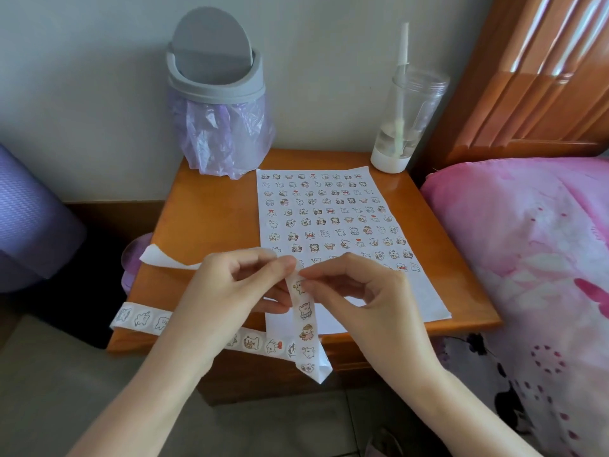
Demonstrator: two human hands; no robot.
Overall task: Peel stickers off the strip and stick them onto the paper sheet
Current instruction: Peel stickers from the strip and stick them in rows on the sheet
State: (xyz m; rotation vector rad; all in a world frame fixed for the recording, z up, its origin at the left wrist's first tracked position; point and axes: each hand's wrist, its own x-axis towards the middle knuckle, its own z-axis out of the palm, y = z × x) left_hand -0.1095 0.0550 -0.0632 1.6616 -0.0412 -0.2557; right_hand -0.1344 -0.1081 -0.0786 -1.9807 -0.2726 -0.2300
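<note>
A white paper sheet point(329, 212) lies on the wooden bedside table point(211, 219), covered with many rows of small cartoon stickers. A long white sticker strip point(304, 324) hangs down over the table's front edge, folds, and runs left across the edge. My left hand point(230, 291) pinches the strip at its top. My right hand point(359, 291) meets it there, thumb and forefinger closed on a sticker point(299, 286) at the strip's upper end. Both hands hover over the sheet's near left corner. The strip's bare used end point(161, 258) trails left behind my left hand.
A grey swing-lid bin point(216, 94) with a purple bag stands at the table's back left. A clear cup with a straw point(405, 120) is at the back right. A pink bedspread point(527, 258) and wooden headboard lie right. A purple rolled mat point(29, 219) is left.
</note>
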